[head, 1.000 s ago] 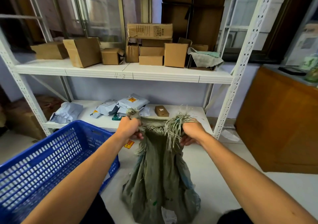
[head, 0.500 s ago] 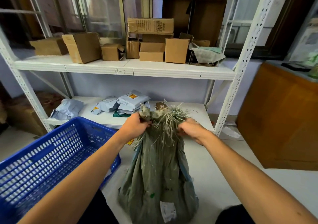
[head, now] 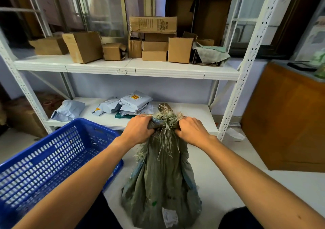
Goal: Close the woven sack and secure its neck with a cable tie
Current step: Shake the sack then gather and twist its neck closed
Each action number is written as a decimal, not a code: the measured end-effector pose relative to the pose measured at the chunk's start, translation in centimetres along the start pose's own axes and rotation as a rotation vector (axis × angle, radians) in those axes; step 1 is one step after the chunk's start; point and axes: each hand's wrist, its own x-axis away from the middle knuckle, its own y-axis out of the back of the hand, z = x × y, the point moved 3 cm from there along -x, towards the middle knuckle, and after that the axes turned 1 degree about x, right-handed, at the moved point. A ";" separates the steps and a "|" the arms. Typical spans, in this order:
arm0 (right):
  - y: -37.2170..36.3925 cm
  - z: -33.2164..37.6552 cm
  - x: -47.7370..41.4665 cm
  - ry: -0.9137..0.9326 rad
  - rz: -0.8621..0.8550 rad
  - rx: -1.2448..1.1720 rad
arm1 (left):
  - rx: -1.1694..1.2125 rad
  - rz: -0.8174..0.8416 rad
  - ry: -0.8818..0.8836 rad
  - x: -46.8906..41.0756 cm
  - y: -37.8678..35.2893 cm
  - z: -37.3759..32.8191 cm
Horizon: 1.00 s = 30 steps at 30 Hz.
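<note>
The sack (head: 161,184) stands on the floor (head: 219,176), next to a blue basket (head: 44,161). The left hand (head: 138,129) and right hand (head: 191,131) both squeeze its top (all frayed threads) into a bunch between them, fingers curled tight on the cloth.

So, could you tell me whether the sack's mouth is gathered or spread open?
Gathered: the left hand and right hand grip the neck of the woven sack, bunched tight between them, frayed strands sticking out.
</note>
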 end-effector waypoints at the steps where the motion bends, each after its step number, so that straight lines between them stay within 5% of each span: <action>1: 0.2 0.4 0.0 -0.012 -0.007 0.001 | 0.036 -0.010 0.020 0.1 0.0 -0.3; 5: -0.4 1.1 0.1 -0.189 0.026 -0.236 | 0.301 -0.040 0.244 0.5 -0.3 -1.3; 10: -1.8 1.4 0.2 -0.591 0.037 -0.914 | 1.096 0.037 0.662 1.2 -2.0 -2.2; 14: -2.6 1.8 -0.1 -0.631 0.166 -1.232 | 1.242 -0.123 0.750 0.8 -2.8 -1.4; 17: -2.2 2.1 -0.4 -0.405 0.260 -1.084 | 1.149 -0.059 0.659 0.6 -3.0 -0.8; 22: -1.4 1.1 -0.5 -0.281 0.107 -0.486 | 0.455 0.081 0.265 0.5 -1.6 -2.3; 30: -1.0 0.5 -0.1 -0.265 -0.021 -0.329 | 0.122 0.057 0.083 0.5 -1.3 -3.1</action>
